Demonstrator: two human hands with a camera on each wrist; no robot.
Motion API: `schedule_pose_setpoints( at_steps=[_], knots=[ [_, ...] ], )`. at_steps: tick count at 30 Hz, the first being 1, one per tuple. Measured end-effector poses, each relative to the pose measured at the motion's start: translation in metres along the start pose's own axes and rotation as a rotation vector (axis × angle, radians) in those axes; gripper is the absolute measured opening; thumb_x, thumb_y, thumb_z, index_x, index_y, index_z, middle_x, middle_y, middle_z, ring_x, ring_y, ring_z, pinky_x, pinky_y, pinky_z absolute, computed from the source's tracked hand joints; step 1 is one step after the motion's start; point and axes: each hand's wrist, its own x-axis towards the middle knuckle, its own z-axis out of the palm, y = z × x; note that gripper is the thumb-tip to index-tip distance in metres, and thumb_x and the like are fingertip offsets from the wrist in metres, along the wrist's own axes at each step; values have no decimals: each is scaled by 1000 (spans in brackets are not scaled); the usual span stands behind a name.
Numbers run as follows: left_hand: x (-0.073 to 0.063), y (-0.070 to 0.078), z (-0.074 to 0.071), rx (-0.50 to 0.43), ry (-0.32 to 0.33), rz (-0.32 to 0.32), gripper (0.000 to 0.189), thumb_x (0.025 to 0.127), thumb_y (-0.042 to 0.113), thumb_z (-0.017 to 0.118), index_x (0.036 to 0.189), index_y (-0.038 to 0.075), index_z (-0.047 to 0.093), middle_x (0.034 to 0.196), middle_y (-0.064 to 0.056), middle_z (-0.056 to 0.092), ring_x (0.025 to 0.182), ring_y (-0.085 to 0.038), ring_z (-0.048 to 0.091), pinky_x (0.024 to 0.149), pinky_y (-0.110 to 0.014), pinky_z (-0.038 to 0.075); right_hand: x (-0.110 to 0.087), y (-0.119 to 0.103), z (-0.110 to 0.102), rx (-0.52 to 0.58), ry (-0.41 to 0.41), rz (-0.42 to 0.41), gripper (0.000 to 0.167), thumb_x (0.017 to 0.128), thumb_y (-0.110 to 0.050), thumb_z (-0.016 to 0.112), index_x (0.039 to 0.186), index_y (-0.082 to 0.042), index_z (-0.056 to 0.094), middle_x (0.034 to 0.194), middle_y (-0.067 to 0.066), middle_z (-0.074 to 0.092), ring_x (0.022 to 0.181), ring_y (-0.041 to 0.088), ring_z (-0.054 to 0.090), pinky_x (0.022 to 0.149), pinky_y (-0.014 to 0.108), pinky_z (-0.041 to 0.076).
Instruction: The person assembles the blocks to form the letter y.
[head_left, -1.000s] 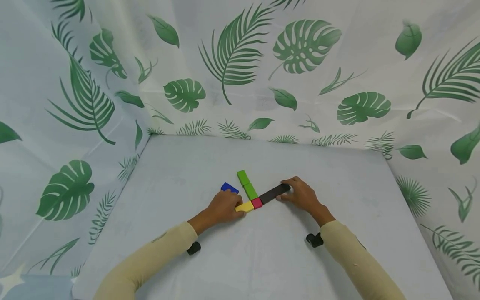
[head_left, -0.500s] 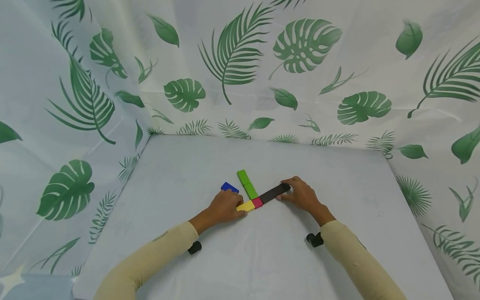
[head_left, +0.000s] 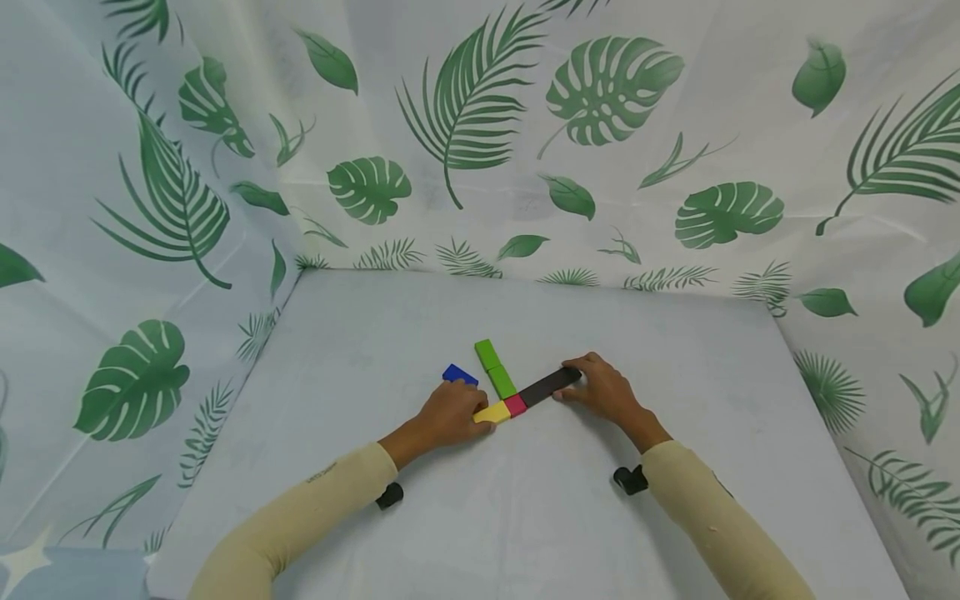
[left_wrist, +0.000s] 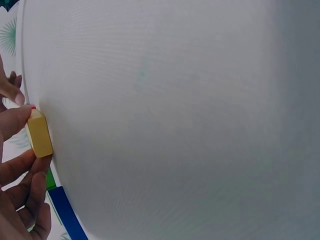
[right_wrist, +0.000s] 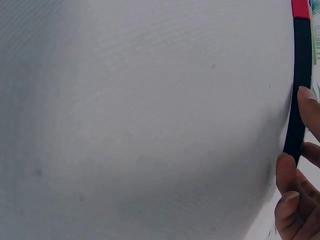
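My left hand (head_left: pixel 450 412) pinches the yellow block (head_left: pixel 492 412) at its left end; in the left wrist view the thumb and a finger lie on opposite sides of that block (left_wrist: pixel 40 134). A small red block (head_left: pixel 515 406) sits between the yellow block and a long black bar (head_left: pixel 546 387), forming one slanted row on the table. The bar's far right end is held between the thumb and fingers of my right hand (head_left: pixel 603 390), also seen in the right wrist view along the bar (right_wrist: pixel 301 65). Two green blocks (head_left: pixel 495 369) run end to end away from the row near the red block.
Just beyond my left knuckles lies a blue block (head_left: pixel 460 375), partly hidden by the hand. Pale cloth covers the table (head_left: pixel 510 508). Behind and at both sides hangs a white curtain (head_left: pixel 510 225) with green leaf prints. Black wrist cameras (head_left: pixel 628 480) show below the sleeves.
My left hand has shifted very slightly right along with the yellow and red blocks. My right hand and the black bar look the same.
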Motion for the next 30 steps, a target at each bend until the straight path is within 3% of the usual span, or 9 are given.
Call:
schedule_pose_setpoints(
  at_steps=[14, 20, 25, 30],
  knots=[
    [-2, 1, -2, 3, 15, 12, 34, 86, 47, 76, 98, 15, 76, 79, 9, 68, 71, -7, 49, 66, -23, 39, -1, -1, -1, 6, 8, -9, 63, 81, -40, 83, 132, -9, 65, 124, 18, 62, 114, 36, 62, 87, 54, 53],
    [-4, 0, -11, -3, 9, 15, 37, 90, 48, 71, 103, 13, 75, 89, 4, 72, 82, -11, 62, 74, -27, 48, 0, 0, -2, 17, 1, -1, 64, 80, -42, 84, 132, -9, 65, 123, 17, 62, 114, 35, 62, 87, 54, 53],
    [-1, -11, -25, -62, 18, 4, 38, 91, 44, 72, 110, 11, 72, 95, 2, 72, 86, -11, 64, 79, -30, 51, -1, 0, -3, 21, -9, 9, 65, 80, -43, 84, 132, -9, 65, 122, 17, 62, 112, 34, 62, 86, 53, 53],
    [2, -32, -33, -92, 10, 7, 41, 91, 45, 72, 117, 13, 70, 103, 2, 70, 94, -13, 62, 85, -32, 51, 0, 1, -3, 21, -16, 14, 66, 79, -44, 84, 133, -10, 64, 122, 17, 62, 110, 34, 62, 85, 53, 52]
  ],
)
